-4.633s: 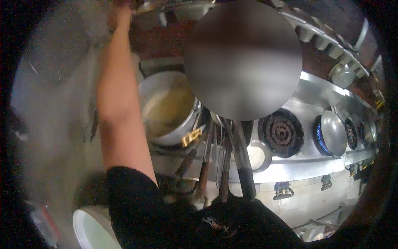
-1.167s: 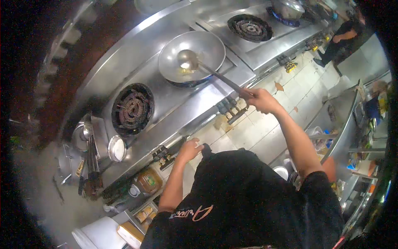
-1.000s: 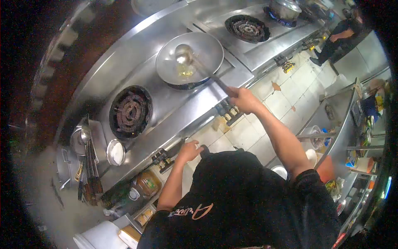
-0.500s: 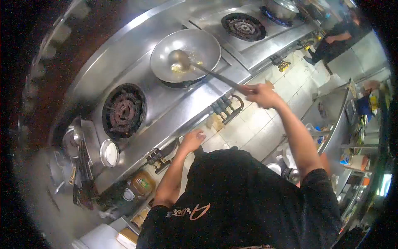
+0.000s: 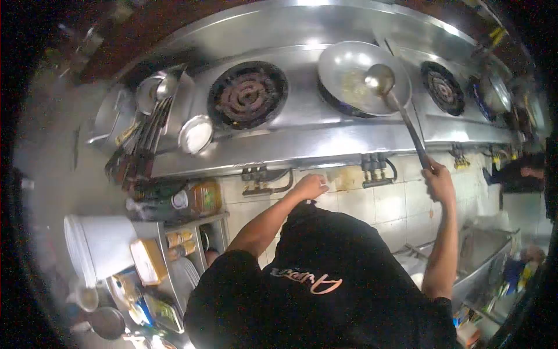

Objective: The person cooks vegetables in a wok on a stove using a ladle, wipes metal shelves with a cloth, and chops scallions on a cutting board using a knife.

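Ahead of the right hand [image 5: 440, 183], ladle [image 5: 380, 79] gripped by handle, bowl inside wok [image 5: 364, 78]. Hands well apart; left hand [image 5: 311, 186] held near the stove front [image 5: 340, 142], its grip unclear.

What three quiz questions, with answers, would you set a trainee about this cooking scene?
1. Which of the person's hands grips the ladle?
2. True or false: the wok is between one bare burner and another.
3. Fill in: the small bowl with something white in it is nearest the bare burner on the ____ side of the wok.

Key: 1. the right hand; 2. true; 3. left.
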`<act>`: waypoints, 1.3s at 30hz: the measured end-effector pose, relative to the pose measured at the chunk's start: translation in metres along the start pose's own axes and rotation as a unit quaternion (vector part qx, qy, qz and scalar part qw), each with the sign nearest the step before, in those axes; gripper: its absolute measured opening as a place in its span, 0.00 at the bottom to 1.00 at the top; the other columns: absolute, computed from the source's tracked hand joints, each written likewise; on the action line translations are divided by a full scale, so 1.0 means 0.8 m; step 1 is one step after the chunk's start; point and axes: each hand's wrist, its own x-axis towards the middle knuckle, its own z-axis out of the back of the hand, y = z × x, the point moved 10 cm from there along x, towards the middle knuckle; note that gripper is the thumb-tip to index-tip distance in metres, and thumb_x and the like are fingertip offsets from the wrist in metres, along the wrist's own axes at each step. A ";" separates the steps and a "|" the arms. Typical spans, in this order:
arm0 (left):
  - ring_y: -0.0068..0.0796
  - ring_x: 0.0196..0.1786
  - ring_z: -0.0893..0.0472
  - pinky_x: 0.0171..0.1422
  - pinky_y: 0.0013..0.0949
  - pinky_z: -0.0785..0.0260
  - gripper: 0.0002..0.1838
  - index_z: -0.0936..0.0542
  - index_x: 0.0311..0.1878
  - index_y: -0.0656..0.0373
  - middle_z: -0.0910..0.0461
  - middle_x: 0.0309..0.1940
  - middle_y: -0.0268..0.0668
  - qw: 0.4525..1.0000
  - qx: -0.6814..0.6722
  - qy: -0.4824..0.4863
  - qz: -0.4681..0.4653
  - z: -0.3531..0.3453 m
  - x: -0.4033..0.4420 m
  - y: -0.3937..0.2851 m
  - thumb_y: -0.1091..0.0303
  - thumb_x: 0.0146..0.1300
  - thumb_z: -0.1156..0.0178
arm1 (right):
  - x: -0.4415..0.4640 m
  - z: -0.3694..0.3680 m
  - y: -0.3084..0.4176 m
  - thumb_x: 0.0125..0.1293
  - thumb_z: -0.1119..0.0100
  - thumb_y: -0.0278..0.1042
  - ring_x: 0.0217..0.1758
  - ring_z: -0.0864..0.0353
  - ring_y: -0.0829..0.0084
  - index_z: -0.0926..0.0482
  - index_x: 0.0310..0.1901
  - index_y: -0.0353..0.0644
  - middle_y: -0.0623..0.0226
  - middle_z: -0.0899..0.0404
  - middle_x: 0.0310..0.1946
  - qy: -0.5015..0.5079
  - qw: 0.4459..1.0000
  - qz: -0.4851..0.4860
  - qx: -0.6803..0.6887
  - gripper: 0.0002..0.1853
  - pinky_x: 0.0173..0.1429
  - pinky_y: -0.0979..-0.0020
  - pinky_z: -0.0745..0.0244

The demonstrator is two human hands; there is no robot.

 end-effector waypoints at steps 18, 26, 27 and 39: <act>0.21 0.23 0.27 0.30 0.27 0.34 0.12 0.23 0.40 0.65 0.22 0.26 0.35 0.978 -0.011 0.161 -0.131 -0.047 -0.007 -0.092 0.65 0.57 0.41 | 0.061 -0.114 0.015 0.59 0.50 0.53 0.50 0.25 0.51 0.25 0.50 0.37 0.48 0.23 0.43 -0.053 0.987 0.134 0.075 0.27 0.55 0.59 0.32; 0.32 0.36 0.20 0.43 0.30 0.31 0.16 0.24 0.45 0.67 0.20 0.32 0.45 0.895 0.134 0.315 -0.287 -0.133 -0.002 -0.198 0.66 0.57 0.41 | -0.106 -0.076 -0.229 0.55 0.47 0.53 0.37 0.20 0.58 0.25 0.49 0.35 0.49 0.22 0.41 -0.189 0.944 -0.069 0.261 0.29 0.43 0.63 0.27; 0.33 0.38 0.20 0.45 0.31 0.31 0.16 0.24 0.45 0.67 0.20 0.33 0.46 0.883 0.150 0.337 -0.290 -0.148 -0.005 -0.208 0.66 0.57 0.41 | -0.139 -0.081 -0.255 0.55 0.47 0.53 0.33 0.20 0.61 0.25 0.49 0.35 0.50 0.22 0.39 -0.216 0.924 -0.098 0.299 0.29 0.39 0.64 0.26; 0.34 0.37 0.19 0.43 0.33 0.29 0.18 0.24 0.47 0.65 0.19 0.34 0.47 0.799 0.235 0.397 -0.386 -0.332 -0.068 -0.423 0.62 0.58 0.42 | -0.665 -0.007 -0.473 0.51 0.38 0.43 0.56 0.36 0.47 0.36 0.58 0.43 0.45 0.35 0.53 -0.738 0.519 -0.432 0.002 0.33 0.61 0.54 0.40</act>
